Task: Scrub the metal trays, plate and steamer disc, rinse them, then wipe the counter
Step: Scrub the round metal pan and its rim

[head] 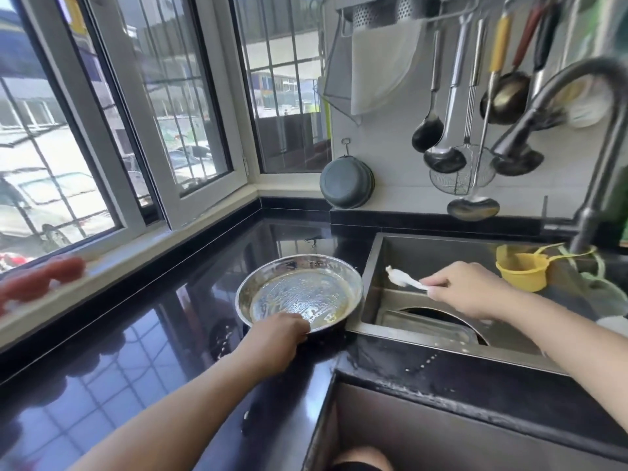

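left hand (278, 334) grips near rim of metal tray (299, 294), frame centre, on black counter (136, 351) | right hand (465, 290) pinches white brush (404, 278) over sink (424, 253), centre right

- Black counter (136, 351), lower left of frame: broad bare surface, open to passage on the near and left sides of the round metal tray (299, 294).
- Tray sits just beside the sink (372, 266) left wall; left hand (280, 334) grips its near rim, blocking that approach.
- Sink interior, centre right: right hand (465, 290) holding a white brush (404, 278) occupies the space above a rectangular tray (424, 326).
- Faucet (557, 107) arches over the sink at upper right; hanging ladles (445, 130) crowd the wall.
- Yellow cup (520, 271) stands at the sink's far right.
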